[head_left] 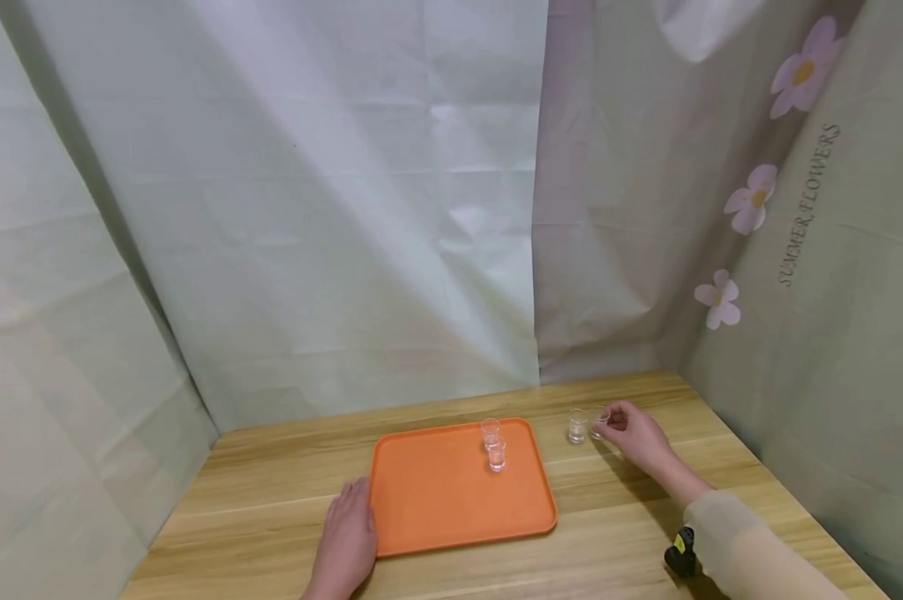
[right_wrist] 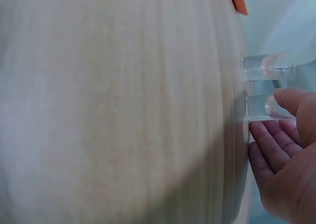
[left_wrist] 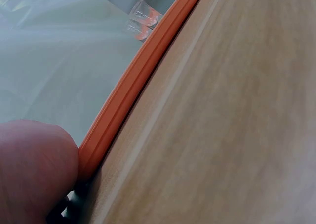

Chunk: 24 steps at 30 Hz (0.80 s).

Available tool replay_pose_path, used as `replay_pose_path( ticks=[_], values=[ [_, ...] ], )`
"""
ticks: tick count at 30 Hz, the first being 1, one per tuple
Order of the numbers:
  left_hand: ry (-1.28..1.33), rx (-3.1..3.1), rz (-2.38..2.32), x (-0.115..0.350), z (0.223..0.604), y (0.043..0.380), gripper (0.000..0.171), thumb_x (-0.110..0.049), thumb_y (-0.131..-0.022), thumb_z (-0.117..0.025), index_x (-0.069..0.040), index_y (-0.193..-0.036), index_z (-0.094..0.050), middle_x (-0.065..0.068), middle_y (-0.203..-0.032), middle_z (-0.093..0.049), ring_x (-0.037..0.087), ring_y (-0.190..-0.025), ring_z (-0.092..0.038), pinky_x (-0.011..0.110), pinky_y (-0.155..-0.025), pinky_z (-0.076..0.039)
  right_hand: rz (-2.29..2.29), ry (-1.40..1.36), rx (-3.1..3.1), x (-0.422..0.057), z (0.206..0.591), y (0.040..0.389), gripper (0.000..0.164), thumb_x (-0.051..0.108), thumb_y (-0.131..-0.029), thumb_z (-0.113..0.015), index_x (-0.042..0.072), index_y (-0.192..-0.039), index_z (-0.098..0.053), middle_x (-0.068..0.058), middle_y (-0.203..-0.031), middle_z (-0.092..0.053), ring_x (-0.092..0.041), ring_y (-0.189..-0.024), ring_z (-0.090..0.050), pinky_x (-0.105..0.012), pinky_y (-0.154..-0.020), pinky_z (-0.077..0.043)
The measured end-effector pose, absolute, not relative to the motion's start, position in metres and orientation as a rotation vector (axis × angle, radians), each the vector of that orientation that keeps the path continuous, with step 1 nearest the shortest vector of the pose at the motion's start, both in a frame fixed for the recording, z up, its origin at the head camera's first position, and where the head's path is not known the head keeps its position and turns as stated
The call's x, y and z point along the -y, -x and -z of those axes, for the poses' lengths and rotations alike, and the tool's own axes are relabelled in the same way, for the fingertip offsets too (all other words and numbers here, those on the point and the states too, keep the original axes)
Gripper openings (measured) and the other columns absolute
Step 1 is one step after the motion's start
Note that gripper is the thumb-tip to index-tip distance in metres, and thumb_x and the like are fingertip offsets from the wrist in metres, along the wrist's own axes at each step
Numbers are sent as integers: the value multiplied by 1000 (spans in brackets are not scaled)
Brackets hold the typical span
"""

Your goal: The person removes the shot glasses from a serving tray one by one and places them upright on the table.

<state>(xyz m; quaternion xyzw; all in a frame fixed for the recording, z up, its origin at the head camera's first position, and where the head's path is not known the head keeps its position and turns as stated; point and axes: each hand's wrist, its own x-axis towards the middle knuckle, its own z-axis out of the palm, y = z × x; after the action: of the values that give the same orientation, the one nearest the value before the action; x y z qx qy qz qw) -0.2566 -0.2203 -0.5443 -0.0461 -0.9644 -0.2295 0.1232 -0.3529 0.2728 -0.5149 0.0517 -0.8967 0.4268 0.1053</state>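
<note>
Orange tray (head_left: 429, 508) on a wood-grain worktop (head_left: 271, 479), carrying two small clear glasses toward its far right corner: a rear glass (head_left: 490, 429) and, just in front, a near glass (head_left: 496, 457), both upright, orange showing through their walls. Whether either holds anything, cannot tell. Right of the tray, on bare worktop, two more of the kind — a free glass (head_left: 576, 427), upright, and just beside it a gripped glass (right_wrist: 257, 108), also upright, base down at the worktop. Right hand (head_left: 642, 442) clamped on that last one, thumb on one side, fingertips on the other; contents unclear too. Left hand (head_left: 345, 533) lies against the tray's left edge, fingers straight and close together — touching the rim, not curled round it. Pale sleeve (head_left: 755, 546) on the right arm.
</note>
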Motion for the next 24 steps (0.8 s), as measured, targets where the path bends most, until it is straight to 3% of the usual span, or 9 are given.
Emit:
replay_pose_path(
  ticks=[7,11,18,24],
  values=[
    [134,2802,676,220,545,256,48,1,-109,-53,17,-154,-49,39,-155,-53,59,-150,-42,72,-125,-32,-1282,-134,2643,-273,515,352,34,16,-103,-81,-6,-123,-65,-22,-118,-75,-43,-114,-73,-58,-100,-61],
    [133,2799,687,219,546,256,48,1,-109,-52,17,-154,-49,39,-155,-53,59,-150,-42,72,-126,-31,-1310,-129,2637,-273,511,347,45,14,-103,-80,-12,-134,-60,-31,-128,-71,-48,-120,-71,-59,-102,-60],
    [129,2805,669,221,545,256,48,1,-109,-52,17,-154,-49,40,-155,-52,59,-150,-42,72,-126,-30,-1242,-175,2605,-267,496,334,63,19,-106,-77,-12,-153,-49,-36,-152,-57,-55,-142,-54,-69,-120,-43],
    [141,2803,664,220,544,255,48,1,-109,-52,17,-154,-48,40,-155,-52,59,-151,-41,72,-126,-30,-1209,-254,2535,-255,480,321,68,17,-106,-78,-9,-159,-45,-32,-160,-52,-53,-149,-48,-69,-124,-36]
  ],
)
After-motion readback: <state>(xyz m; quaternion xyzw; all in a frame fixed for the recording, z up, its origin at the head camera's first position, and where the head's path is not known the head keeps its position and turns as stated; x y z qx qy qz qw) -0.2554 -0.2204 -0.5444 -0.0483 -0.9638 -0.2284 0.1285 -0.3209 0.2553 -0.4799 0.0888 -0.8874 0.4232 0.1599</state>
